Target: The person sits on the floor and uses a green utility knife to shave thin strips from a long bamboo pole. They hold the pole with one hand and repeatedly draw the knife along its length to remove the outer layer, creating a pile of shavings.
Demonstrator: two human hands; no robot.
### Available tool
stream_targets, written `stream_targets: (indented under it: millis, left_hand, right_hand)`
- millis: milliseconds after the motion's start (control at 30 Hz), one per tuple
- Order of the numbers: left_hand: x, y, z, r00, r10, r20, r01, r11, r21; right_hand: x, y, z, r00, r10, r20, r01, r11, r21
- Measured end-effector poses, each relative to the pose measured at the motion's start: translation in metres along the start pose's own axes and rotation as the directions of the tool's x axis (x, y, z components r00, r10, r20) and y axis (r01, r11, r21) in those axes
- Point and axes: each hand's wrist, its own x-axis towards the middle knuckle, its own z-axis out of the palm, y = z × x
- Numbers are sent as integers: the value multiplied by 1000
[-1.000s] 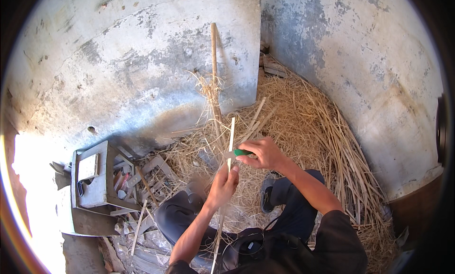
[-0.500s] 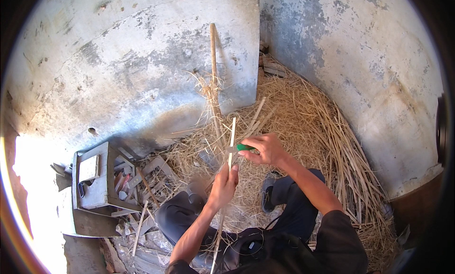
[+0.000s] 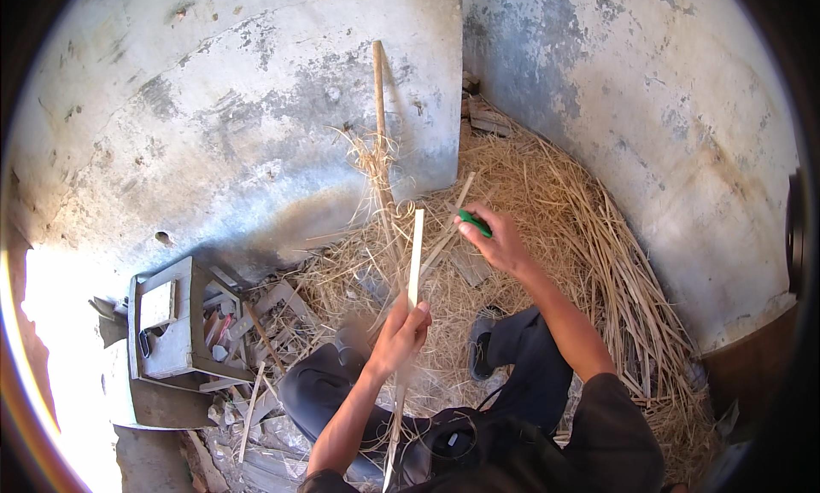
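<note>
Just left of the middle, my left hand (image 3: 398,335) is closed around a long pale bamboo strip (image 3: 416,258). The strip's top end stands up above my fist, and its lower end runs down past my lap. My right hand (image 3: 500,239) grips a green-handled knife (image 3: 474,223) off to the right of the strip, apart from it. Its blade is small and hard to see against the straw. Thin curled shavings (image 3: 401,210) hang near the strip's top end.
A wooden pole (image 3: 379,100) with shavings caught on it leans against the stained wall (image 3: 256,92). Loose straw-like shavings (image 3: 521,186) cover the floor, with many long strips (image 3: 623,305) along the right. An old wooden stool (image 3: 184,322) lies at the left among scraps.
My right hand has moved the knife up and to the right, away from the strip. The strip has turned so its wider face shows. My left hand has barely moved.
</note>
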Motion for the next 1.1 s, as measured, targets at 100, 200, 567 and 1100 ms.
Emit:
stream_targets:
  millis: [100,200,567,1100]
  left_hand:
    - [3,-6,3,999,33,-10,-33,999,-26]
    - [5,-12,-2,997,-15,74,10,998,67]
    - [-6,10,-33,887,-217,407,47,920,388]
    - [2,11,-21,994,25,111,-1,977,-214]
  right_hand:
    - [-6,-12,8,986,108,126,-124,985,123]
    - [-9,-14,27,965,153,214,-215,927,308]
    - [3,-1,9,960,281,8,-262,882,391]
    - [-25,-25,31,916,-303,261,345,929,-133]
